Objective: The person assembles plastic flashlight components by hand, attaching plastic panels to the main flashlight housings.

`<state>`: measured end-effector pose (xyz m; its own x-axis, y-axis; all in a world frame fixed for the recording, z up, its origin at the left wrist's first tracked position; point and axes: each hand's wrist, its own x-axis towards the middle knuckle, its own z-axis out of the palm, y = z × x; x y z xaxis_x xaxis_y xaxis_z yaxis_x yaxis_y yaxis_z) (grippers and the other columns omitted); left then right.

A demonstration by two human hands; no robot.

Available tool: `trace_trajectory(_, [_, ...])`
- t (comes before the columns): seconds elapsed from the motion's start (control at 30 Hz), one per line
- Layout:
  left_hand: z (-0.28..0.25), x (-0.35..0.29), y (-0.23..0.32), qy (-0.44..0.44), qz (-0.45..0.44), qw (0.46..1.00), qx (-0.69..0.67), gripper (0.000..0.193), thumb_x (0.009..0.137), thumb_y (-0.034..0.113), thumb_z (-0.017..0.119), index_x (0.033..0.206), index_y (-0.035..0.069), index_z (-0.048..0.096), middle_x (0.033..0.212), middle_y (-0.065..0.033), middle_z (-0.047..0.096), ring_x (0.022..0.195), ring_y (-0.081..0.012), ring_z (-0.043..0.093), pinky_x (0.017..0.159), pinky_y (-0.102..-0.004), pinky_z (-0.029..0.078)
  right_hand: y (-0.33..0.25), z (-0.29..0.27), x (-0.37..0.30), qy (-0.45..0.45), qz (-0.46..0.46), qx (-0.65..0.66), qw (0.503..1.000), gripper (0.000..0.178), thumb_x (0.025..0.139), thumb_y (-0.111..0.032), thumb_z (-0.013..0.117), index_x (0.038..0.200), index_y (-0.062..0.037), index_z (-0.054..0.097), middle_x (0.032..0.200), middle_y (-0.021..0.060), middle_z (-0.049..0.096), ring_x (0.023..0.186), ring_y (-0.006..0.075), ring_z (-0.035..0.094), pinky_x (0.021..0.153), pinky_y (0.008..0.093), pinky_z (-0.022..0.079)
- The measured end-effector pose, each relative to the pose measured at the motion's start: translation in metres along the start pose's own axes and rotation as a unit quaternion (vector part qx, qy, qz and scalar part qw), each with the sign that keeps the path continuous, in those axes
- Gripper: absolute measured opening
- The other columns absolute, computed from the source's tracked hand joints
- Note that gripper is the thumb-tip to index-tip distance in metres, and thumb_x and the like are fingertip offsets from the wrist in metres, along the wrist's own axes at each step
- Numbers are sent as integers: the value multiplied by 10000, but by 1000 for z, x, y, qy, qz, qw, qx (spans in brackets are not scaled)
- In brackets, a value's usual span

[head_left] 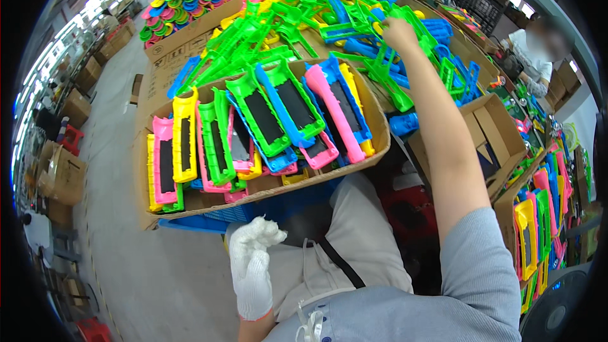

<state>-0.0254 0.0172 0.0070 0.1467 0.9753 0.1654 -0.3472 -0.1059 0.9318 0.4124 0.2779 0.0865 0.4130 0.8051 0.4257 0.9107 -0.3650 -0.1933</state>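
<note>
Head cam: near box (377, 111) looks mostly filled, plenty left in far pile (294, 16). Left hand (253, 259) loosely curled, empty; right hand (400, 35) in pile, can't tell grip.

From the gloved left hand (252, 263), nine o'clock opens over the grey floor (120, 171); at twelve the filled cardboard box (263, 187) blocks passage. Loose plastic frames (335, 6) crowd the bare right hand (400, 35) at nine, six and three o'clock.
</note>
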Motion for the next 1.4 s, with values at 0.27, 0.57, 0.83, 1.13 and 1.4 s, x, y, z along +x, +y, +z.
trace_trajectory(0.27, [-32,-21,7,137,-17,990,21,375,852,194,549,1142,-24,456,1036,-144,554,913,-221,567,865,-356,449,8,38,12,125,-76,-169,975,209,779,-235,624,985,-205,646,1030,93,552,1023,280,510,837,411,446])
trace_trajectory(0.57, [-26,-16,7,136,-30,989,50,334,892,170,485,1157,-29,449,998,-118,552,872,-199,563,848,-341,453,20,13,65,190,65,196,960,563,678,-521,645,992,-54,664,939,175,644,892,308,612,786,403,476])
trace_trajectory(0.83, [-21,-11,7,116,-49,992,-9,332,882,185,520,1132,-24,462,990,-114,554,875,-205,568,847,-357,458,26,-38,103,297,-22,336,894,546,787,-523,594,939,-2,644,735,110,636,678,186,616,633,329,459])
trace_trajectory(1.13, [-3,-12,5,11,-96,993,-67,364,883,226,526,1138,-29,469,995,-133,556,893,-223,569,852,-368,459,-68,-141,-80,210,-250,733,597,305,807,-213,610,1023,3,603,915,106,634,863,237,615,767,334,466])
trace_trajectory(1.4, [28,-4,-4,-161,-254,944,-139,382,880,218,489,1170,-29,459,1042,-142,557,936,-217,565,843,-344,459,-124,-110,-331,-243,-532,542,603,195,766,-187,627,848,-17,579,977,163,526,982,324,515,801,384,435])
